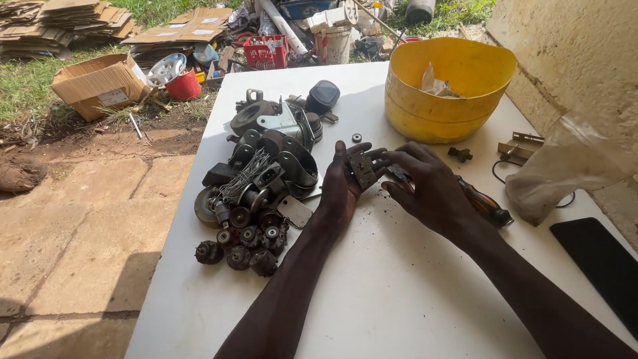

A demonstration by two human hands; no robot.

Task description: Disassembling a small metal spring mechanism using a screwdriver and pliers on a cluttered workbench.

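While a heap of worn caster wheels (259,179) lies just beyond the left hand (340,189), a person at a white table (399,292) works on a single small metal bracket (363,167) pulled out of the pile. The left hand is cupped around the bracket, thumb and fingers closed on its edges, holding it a little above the tabletop. The right hand (430,193) is curled close beside it, fingertips pinching at the bracket's near edge; whether a tool tip is between them cannot be told. A screwdriver with a dark amber handle (485,205) lies on the table under the right wrist, touching nothing else.

Judging by how things lie, the work looks barely begun: nearly all the wheels and housings are heaped together to the left of the left hand, while only a few loose pieces, a small ring (357,137) ahead of the left hand and a dark fitting (460,154) beyond the right hand, sit apart. A yellow plastic tub (448,100) stands farther ahead of the right hand, holding what appears to be crumpled plastic.
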